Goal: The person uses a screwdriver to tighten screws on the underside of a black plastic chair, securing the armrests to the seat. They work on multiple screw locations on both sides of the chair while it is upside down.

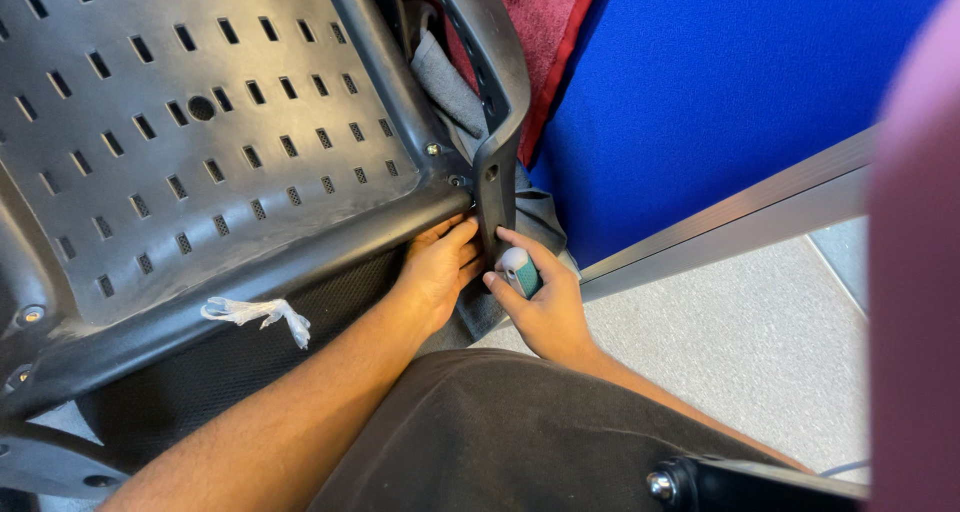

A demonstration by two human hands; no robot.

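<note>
So the black plastic chair shell (200, 122) is tipped over with its slotted underside facing up, filling everything from 9 to 12 o'clock in the view. Its armrest bracket (495, 102) runs down toward the middle, and both hands meet right at its lower end.

Left hand (440, 267) is cupped under the shell's thick rim, fingers curled against the edge just at 9 o'clock of the bracket, so it's gripping the rim. Right hand (540, 307) is wrapped around a small tool with a teal and white handle (520, 270), thumb on top, tip pointed up into the bracket base. I'd guess a stubby screwdriver, but the tip is hidden.

Handling-wise: the shell looks like rigid moulded plastic, bulky more than heavy, and probably awkward to steady. The fat rim looks like the best place to grab; the slotted panel seems thinner. The tool handle is short and smooth, so a full-palm grip makes sense.

Around it: grey cloth (450, 82) is bunched between shell and bracket, a scrap of white plastic tie (260, 314) hangs off the rim at 7 o'clock, and there's a screw (432, 149) near the joint. A blue fabric panel (720, 82) with a metal edge strip (740, 217) sits at 1 to 3 o'clock, with speckled grey floor (740, 352) below it.
</note>
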